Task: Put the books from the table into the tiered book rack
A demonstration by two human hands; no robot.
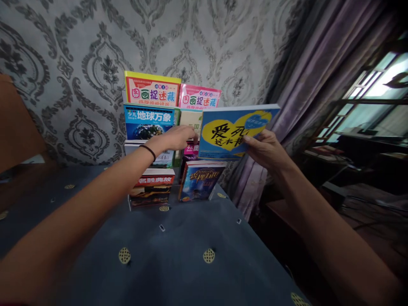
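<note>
My right hand (263, 148) is closed on the right side of a blue book (219, 148) with a yellow heart on its cover, thumb on the front. It holds the book upright in front of the right column of books. My left hand (178, 138), with a dark band at the wrist, reaches in at a beige book (188, 119). Its fingers bend down there, and their grip is partly hidden. Beside it stands a blue book with a globe (149, 123). Below is a magenta book (190, 150), mostly covered by the held book.
Two pink picture books (153, 91) stand at the back against the patterned wall (105, 63). In front are a red-brown book (153, 191) and a dark blue book (200, 182). A dark patterned cloth (165, 263) covers the table. A purple curtain (306, 72) hangs at right.
</note>
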